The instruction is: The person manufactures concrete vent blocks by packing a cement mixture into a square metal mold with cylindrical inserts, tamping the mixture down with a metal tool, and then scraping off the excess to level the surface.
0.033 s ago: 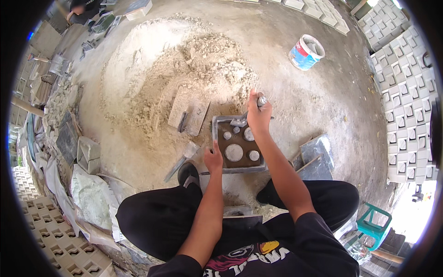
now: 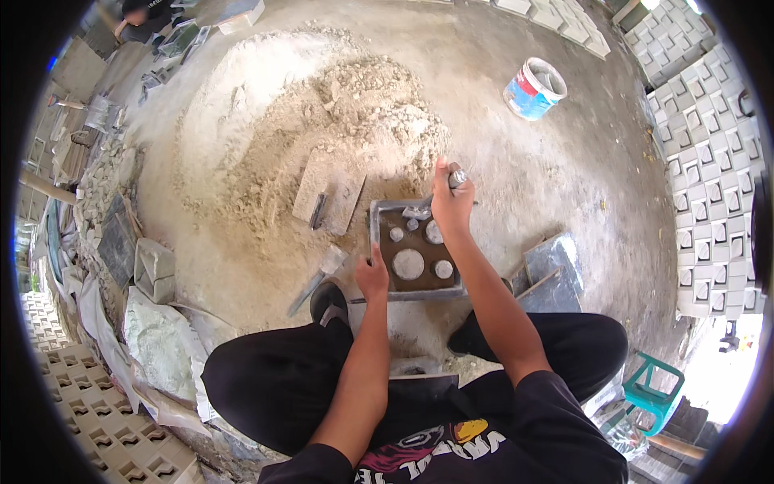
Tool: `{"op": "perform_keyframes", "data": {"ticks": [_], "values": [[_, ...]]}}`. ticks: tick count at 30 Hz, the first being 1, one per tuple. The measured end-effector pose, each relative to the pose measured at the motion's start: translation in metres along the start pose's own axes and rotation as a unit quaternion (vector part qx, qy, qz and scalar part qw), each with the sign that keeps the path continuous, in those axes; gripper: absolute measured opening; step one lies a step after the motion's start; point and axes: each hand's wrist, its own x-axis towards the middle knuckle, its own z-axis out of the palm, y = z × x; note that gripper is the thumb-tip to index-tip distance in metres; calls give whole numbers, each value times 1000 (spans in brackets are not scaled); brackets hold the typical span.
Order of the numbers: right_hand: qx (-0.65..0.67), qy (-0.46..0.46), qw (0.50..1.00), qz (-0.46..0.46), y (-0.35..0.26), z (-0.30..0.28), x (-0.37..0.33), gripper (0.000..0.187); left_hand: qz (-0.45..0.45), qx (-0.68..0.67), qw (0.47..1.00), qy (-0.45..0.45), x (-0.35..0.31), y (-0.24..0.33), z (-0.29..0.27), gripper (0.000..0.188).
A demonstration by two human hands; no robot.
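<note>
Between my feet lies a square metal mould (image 2: pixel 375 219) filled with damp brown mix, with several round grey discs (image 2: pixel 409 264) of different sizes showing in it. My left hand (image 2: pixel 372 276) is closed at the mould's left wall, thumb pointing up along it. At the far right corner, my right hand (image 2: pixel 453 202) is wrapped round the handle of a small trowel (image 2: pixel 418 213). The trowel's blade rests low over the mix beside the smaller discs. My right hand and wrist hide part of the mould's right side.
Beyond the mould spreads a heap of pale sandy powder (image 2: pixel 363 105). A float (image 2: pixel 330 194) with a dark handle lies at its edge, and a scraper (image 2: pixel 318 281) by my left foot. A bucket (image 2: pixel 535 89), metal plate (image 2: pixel 556 270) and green stool (image 2: pixel 653 391) stand rightward. Patterned blocks (image 2: pixel 709 169) are stacked at right.
</note>
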Motion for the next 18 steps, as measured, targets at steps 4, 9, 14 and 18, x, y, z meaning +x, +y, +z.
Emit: {"op": "perform_keyframes", "data": {"ticks": [4,9,14,18], "values": [[-52,-36,998,10,-9,-3,15,45,-3,15,1000,7,2,-3,0,64],[-54,-67,996,-16,2,-18,2,45,0,4,1000,20,-3,3,0,67],[93,-80,992,2,6,-32,5,45,-21,1,1000,2,4,6,-4,68],[51,-133,990,10,13,-40,8,39,-39,19,999,-13,-2,8,-3,70]]}}
